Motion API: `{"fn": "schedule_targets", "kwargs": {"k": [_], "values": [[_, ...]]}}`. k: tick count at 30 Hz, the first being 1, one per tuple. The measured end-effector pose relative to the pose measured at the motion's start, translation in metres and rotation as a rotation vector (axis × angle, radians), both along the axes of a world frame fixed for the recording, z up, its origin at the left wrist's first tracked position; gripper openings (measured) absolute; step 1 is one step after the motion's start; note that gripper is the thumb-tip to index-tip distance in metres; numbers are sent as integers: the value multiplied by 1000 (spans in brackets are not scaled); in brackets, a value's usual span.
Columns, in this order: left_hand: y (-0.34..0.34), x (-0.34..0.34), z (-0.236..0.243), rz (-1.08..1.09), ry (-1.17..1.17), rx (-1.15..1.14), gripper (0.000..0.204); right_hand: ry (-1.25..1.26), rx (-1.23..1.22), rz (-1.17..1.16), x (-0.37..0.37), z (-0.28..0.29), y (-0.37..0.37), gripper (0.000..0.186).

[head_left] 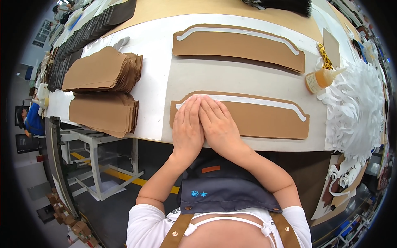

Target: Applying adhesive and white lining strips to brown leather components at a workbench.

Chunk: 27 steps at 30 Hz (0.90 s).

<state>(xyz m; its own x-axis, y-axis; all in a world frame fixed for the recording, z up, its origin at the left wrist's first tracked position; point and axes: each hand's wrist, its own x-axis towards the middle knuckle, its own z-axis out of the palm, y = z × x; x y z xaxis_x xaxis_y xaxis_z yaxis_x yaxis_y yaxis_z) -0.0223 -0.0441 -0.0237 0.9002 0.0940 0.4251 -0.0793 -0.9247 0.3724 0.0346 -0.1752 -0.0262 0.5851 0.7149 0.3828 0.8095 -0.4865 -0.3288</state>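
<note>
My left hand (188, 130) and my right hand (221, 126) lie side by side, fingers stretched out and flat, on the left part of a long brown panel (273, 122) near the table's front edge. Along this panel's curved upper edge runs a white strip (264, 101); my fingertips rest on its left part and hide some of it. Farther back lies a similar stack of brown panels (231, 46), the top one bearing its own white strip (244, 32). Neither hand grips anything.
Two stacks of brown pieces (93, 70) stand at the left, beside a long row of black pieces (91, 35). At the right are a glue bottle (317, 81), a yellow-and-black spotted handle (324, 56) and a heap of white strips (355, 107). Another person (35, 120) is far left.
</note>
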Motion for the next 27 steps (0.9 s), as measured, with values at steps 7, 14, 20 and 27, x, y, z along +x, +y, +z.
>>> {"fn": "schedule_targets", "kwargs": {"k": [7,14,20,27], "values": [[0,-2,3,-9,104,118,55,-50,-97,-124,-7,4,-12,55],[-6,3,10,26,153,199,62,4,-124,-284,-4,15,-68,59],[-8,4,10,39,172,202,63,-8,-108,-409,-3,18,-103,57],[-9,-1,7,36,196,170,65,-17,-81,-590,-1,18,-146,54]]}}
